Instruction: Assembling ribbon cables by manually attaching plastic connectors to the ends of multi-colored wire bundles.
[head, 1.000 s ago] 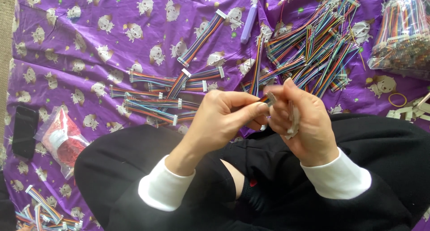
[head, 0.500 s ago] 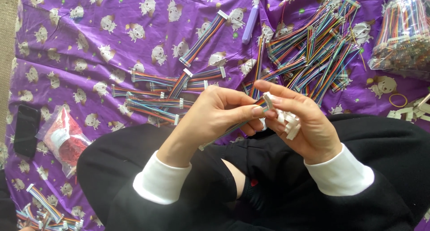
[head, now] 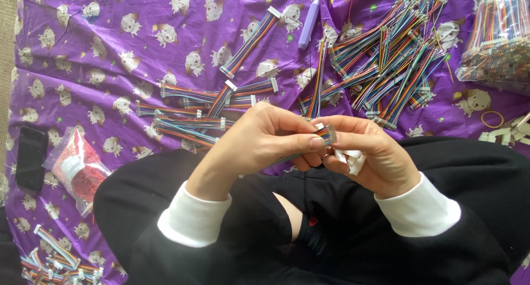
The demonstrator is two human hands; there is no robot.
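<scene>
Rainbow ribbon cable (head: 326, 135), pinched between left hand (head: 259, 141), right hand (head: 370, 155)

1. A purple sheet (head: 110, 58) with little white cartoon animals covers the floor.
2. A strip of tan carpet (head: 6, 36) shows at the left edge.
3. The light is soft and even.
</scene>
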